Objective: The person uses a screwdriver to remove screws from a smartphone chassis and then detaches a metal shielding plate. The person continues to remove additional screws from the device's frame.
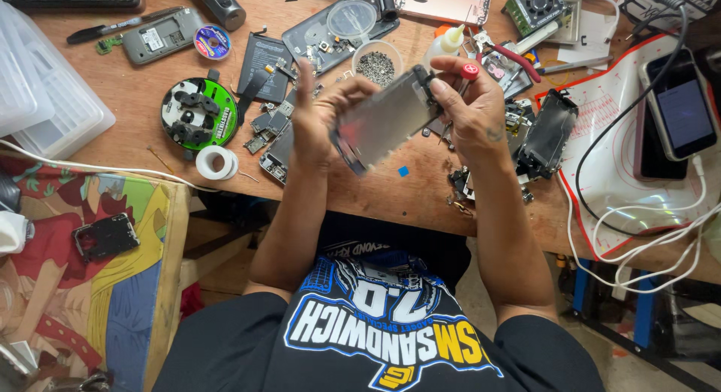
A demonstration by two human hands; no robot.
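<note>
In the head view the left hand (319,118) clamps the lower end of a grey phone panel (383,118), held tilted above the table (390,197), while the right hand (469,107) pinches its upper end and also grips a red-capped screwdriver (464,80). Just beyond the panel sits a small dish of screws (375,64). Doing this well seems to call for a steady left grip and a tip kept square to the panel.

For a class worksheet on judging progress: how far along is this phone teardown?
Done: loose parts and a dish of screws lie on the bench. In hand: the left hand grips a metal panel; the right hand steadies it, holding a red-capped screwdriver. Left: another frame waits.
</note>
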